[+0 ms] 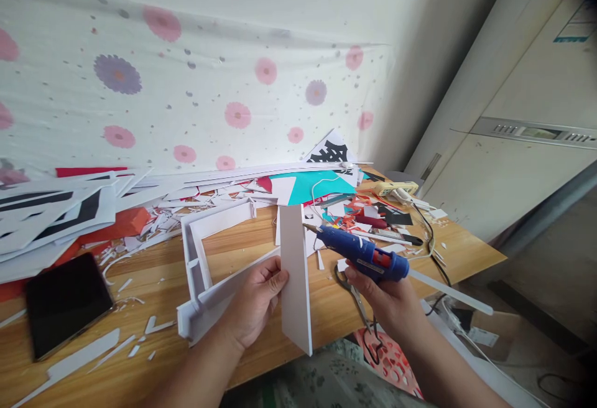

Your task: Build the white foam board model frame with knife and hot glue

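Note:
My left hand (261, 299) pinches the left edge of an upright white board (293, 283) between thumb and fingers. A white open-shaped frame (193, 259) of narrow foam-like strips lies on the wooden table, behind and left of that hand. On the right, my right hand (385, 299) is wrapped round a blue glue gun (357, 249), with a long translucent glue stick (457, 293) out of its back. The gun's nozzle points left, close to the upper right edge of the board; whether it touches cannot be told.
A black phone or tablet (68, 305) lies at the left. Scissors (357, 296) rest below the glue gun. Black-marked white sheets (56, 209), scraps and a teal sheet (312, 188) cover the back. A power strip (394, 189) with cables sits at the back right.

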A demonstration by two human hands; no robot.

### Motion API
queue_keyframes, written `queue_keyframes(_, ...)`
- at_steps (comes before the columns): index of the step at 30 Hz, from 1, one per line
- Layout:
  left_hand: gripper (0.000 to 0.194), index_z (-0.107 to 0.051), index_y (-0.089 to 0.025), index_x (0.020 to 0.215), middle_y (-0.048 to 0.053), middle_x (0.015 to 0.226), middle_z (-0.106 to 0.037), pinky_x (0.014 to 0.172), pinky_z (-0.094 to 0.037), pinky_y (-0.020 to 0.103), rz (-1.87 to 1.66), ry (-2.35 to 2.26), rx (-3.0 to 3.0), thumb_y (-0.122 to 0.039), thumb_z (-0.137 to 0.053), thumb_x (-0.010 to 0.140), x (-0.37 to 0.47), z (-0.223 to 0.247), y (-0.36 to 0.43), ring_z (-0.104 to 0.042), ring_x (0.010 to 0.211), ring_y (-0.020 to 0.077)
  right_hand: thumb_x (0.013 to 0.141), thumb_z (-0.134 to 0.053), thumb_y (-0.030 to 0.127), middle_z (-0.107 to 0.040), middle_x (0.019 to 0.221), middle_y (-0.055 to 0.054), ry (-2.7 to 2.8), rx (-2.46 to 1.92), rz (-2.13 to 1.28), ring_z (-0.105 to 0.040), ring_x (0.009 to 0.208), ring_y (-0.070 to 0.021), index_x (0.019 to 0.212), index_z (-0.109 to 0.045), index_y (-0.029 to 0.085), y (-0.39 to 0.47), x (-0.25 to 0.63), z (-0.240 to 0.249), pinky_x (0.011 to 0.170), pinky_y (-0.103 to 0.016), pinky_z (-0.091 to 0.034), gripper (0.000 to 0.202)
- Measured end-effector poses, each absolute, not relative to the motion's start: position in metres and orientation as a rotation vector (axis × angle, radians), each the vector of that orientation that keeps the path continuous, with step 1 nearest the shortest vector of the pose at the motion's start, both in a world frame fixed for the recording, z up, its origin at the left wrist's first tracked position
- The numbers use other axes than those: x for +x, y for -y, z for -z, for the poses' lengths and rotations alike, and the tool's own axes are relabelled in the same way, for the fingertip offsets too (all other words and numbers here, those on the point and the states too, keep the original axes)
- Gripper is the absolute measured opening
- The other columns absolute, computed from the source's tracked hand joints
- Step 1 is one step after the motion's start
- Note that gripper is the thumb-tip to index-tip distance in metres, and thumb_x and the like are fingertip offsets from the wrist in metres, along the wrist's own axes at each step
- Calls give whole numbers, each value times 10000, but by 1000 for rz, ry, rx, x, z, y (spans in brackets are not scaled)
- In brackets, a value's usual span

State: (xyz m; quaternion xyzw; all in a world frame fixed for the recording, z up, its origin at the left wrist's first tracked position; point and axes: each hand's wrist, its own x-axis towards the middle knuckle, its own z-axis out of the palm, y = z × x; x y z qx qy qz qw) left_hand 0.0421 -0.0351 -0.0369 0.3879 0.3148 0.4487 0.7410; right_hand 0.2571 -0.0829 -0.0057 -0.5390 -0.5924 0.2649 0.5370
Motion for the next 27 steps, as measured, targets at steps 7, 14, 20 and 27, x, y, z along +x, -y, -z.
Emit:
queue_keyframes(7, 341, -734, -188, 920, 34, 851, -736, 756, -480, 254, -1027, -680, 817, -385, -843, 664, 41, 36, 34, -647, 781, 165, 815, -679, 468, -664, 759, -27, 1441, -1242, -697, -613, 699, -207, 847, -665, 233, 89, 255, 5, 654, -323, -530, 238)
queue_keyframes(14, 318, -736, -184, 885, 18, 777, -729, 671, -487, 229, -1065, -665, 776, -358, -857, 649, 40, 34, 34, -635, 675, 135, 831, -666, 448, -687, 821, -47, 1467, -1244, -672, -627, 761, -220, 904, -686, 227, 95, 252, 6, 713, -337, -535, 234)
queue_keyframes(20, 325, -723, -174, 822, -1, 709, -708, 636, -496, 185, -1113, -634, 736, -340, -891, 600, 40, 34, 32, -617, 613, 97, 881, -615, 437, -631, 738, -28, 1629, -1204, -664, -559, 656, -181, 872, -657, 228, 97, 257, 8, 605, -298, -495, 214)
queue_keyframes(27, 341, -726, -165, 833, 9, 734, -721, 616, -504, 152, -1165, -617, 689, -318, -904, 586, 38, 32, 29, -646, 677, 96, 905, -583, 419, -648, 855, -44, 1691, -1261, -630, -583, 721, -183, 893, -640, 222, 104, 257, 9, 656, -298, -518, 205)
